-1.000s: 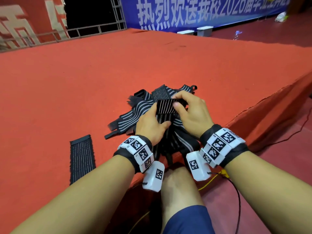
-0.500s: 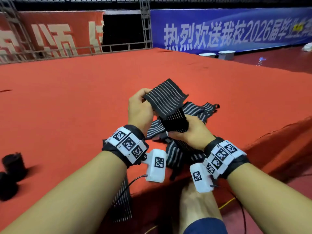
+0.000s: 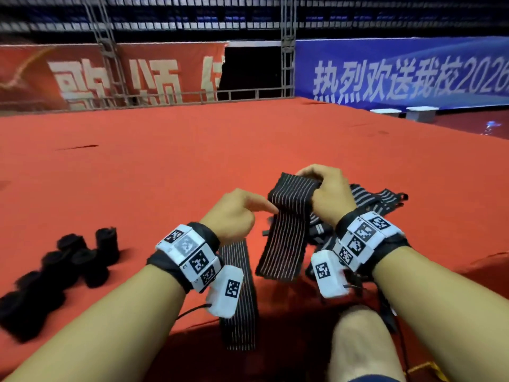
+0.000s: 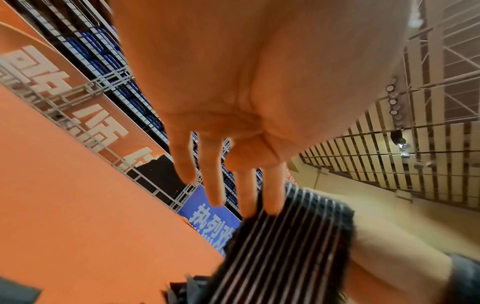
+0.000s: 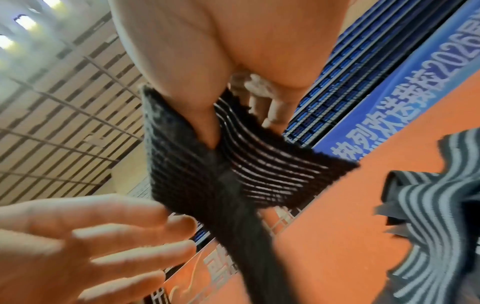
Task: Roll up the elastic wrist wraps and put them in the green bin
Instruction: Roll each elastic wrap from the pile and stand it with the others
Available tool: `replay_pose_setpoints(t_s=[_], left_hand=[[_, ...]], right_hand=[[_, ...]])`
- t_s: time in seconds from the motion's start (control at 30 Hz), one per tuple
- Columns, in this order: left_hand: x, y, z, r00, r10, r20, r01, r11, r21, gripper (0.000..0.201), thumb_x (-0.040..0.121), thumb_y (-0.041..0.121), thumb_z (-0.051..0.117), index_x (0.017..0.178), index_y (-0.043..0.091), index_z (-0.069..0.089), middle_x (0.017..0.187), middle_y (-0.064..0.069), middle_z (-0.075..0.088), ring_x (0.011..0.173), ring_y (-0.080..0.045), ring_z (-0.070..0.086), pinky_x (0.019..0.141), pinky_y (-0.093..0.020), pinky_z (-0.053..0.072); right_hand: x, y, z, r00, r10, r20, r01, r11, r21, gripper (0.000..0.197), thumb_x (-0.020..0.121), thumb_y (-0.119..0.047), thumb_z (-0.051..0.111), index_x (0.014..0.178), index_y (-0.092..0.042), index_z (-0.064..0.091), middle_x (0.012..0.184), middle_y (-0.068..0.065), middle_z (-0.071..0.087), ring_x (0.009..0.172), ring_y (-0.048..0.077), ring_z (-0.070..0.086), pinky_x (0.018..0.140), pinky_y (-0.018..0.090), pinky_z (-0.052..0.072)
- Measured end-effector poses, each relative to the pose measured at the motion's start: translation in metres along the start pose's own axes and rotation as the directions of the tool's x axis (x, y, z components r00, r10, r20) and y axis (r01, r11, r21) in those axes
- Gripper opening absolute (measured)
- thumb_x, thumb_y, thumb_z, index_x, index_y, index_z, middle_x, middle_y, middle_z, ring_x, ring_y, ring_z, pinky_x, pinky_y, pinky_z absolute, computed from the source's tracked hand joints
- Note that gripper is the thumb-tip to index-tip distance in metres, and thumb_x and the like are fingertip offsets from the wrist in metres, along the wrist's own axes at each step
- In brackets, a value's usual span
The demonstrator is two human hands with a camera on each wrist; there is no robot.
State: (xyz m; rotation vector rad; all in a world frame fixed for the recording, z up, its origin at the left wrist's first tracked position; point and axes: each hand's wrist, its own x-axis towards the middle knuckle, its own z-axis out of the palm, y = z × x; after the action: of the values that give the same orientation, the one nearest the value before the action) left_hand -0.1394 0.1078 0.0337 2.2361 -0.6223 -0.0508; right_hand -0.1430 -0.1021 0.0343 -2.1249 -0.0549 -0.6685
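Wrist wrap [image 3: 286,230], black with thin pale stripes, hangs unrolled in the air above the near edge of the red stage surface [image 3: 165,161]. Right hand [image 3: 327,194] grips its top end, thumb and curled fingers pinching the fabric, confirmed in the right wrist view. Left hand [image 3: 234,213] holds nothing: fingers extended, tips at or just short of the wrap's left edge; contact uncertain, the left wrist view being blurred. Progress: a cluster of dark rolled wraps [image 3: 71,260] sits on the surface well to the left, apparently finished rolls, not yet binned. Remaining: a pile of loose striped wraps [image 3: 380,197] behind the right hand, plus one flat strip [image 3: 239,299] draped over the stage edge. Green bin not in view. Judged partway; rolling of this wrap not begun.
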Motion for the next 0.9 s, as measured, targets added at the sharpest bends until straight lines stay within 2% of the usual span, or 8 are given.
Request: replay_pose_setpoints(t_s=[0.1,0.2,0.3,0.43,0.53,0.67,0.77,0.9], left_hand=[[-0.008,-0.002,-0.008,0.978,-0.018,-0.210,0.007,0.998,-0.057,0.027,0.082,0.028,0.057,0.105,0.033,0.069,0.111,0.009,0.074,0.104,-0.010,0.068,0.098,-0.038,0.053],[-0.017,0.000,-0.007,0.967,0.017,-0.254,-0.053,0.989,-0.139,0.080,0.068,0.057,0.071,0.137,0.030,0.042,0.121,0.008,0.065,0.105,-0.010,0.068,0.098,-0.040,0.053],[-0.023,-0.004,-0.010,0.960,0.096,-0.261,-0.121,0.989,-0.081,0.097,0.065,0.045,0.077,0.148,0.040,0.027,0.129,0.001,0.058,0.113,-0.014,0.065,0.101,-0.032,0.049],[-0.027,-0.007,-0.018,0.927,0.169,-0.336,-0.158,0.986,0.060,0.045,0.073,0.021,0.070,0.114,0.038,0.065,0.109,0.008,0.070,0.096,-0.008,0.067,0.088,-0.025,0.051],[-0.026,-0.013,-0.021,0.879,0.063,-0.473,-0.121,0.988,-0.093,0.017,0.080,0.024,0.062,0.088,0.029,0.075,0.088,0.006,0.076,0.088,-0.015,0.071,0.081,-0.029,0.054],[-0.028,-0.013,-0.033,0.849,-0.173,-0.500,-0.060,0.907,-0.417,0.030,0.093,0.005,0.054,0.072,0.018,0.071,0.071,-0.001,0.073,0.072,-0.016,0.072,0.069,-0.030,0.049],[-0.032,-0.018,-0.041,0.814,-0.256,-0.521,-0.051,0.863,-0.503,0.041,0.088,0.000,0.050,0.056,0.018,0.070,0.065,-0.005,0.070,0.070,-0.023,0.069,0.068,-0.032,0.047],[-0.038,-0.026,-0.042,0.754,-0.353,-0.554,-0.019,0.831,-0.556,0.034,0.080,0.015,0.049,0.053,0.015,0.070,0.063,-0.005,0.070,0.080,-0.029,0.067,0.075,-0.037,0.048]], right_hand=[[-0.009,-0.024,0.015,0.991,-0.120,0.062,0.122,0.992,-0.028,0.029,0.074,0.002,0.066,0.085,-0.024,0.073,0.082,-0.007,0.073,0.082,0.014,0.067,0.076,0.025,0.049],[-0.016,-0.039,0.029,0.981,-0.155,0.114,0.158,0.987,-0.020,0.025,0.071,-0.002,0.072,0.083,-0.024,0.071,0.079,-0.005,0.073,0.081,0.018,0.067,0.073,0.028,0.050],[-0.019,-0.044,0.039,0.976,-0.145,0.164,0.150,0.989,-0.018,0.032,0.066,0.002,0.070,0.087,-0.023,0.073,0.080,-0.003,0.074,0.082,0.019,0.066,0.072,0.028,0.049],[-0.023,-0.044,0.045,0.954,-0.199,0.225,0.208,0.978,-0.019,0.031,0.072,0.001,0.067,0.094,-0.020,0.073,0.083,-0.005,0.072,0.085,0.018,0.067,0.071,0.025,0.045],[-0.027,-0.042,0.047,0.941,-0.235,0.242,0.228,0.972,0.056,0.023,0.079,-0.006,0.071,0.093,-0.025,0.074,0.084,-0.009,0.075,0.085,0.012,0.070,0.076,0.028,0.054],[-0.023,-0.027,0.047,0.972,-0.108,0.208,0.107,0.994,0.014,0.018,0.083,-0.013,0.077,0.080,-0.030,0.071,0.075,-0.011,0.073,0.073,0.010,0.068,0.075,0.032,0.057],[-0.018,-0.022,0.045,0.988,-0.030,0.151,0.009,0.991,0.135,0.014,0.084,-0.016,0.078,0.077,-0.027,0.071,0.073,0.000,0.074,0.069,0.025,0.073,0.067,0.050,0.061],[-0.017,-0.027,0.042,0.998,-0.057,0.040,0.047,0.975,0.215,0.008,0.085,-0.017,0.078,0.088,-0.020,0.071,0.081,0.002,0.073,0.076,0.022,0.071,0.074,0.047,0.060]])
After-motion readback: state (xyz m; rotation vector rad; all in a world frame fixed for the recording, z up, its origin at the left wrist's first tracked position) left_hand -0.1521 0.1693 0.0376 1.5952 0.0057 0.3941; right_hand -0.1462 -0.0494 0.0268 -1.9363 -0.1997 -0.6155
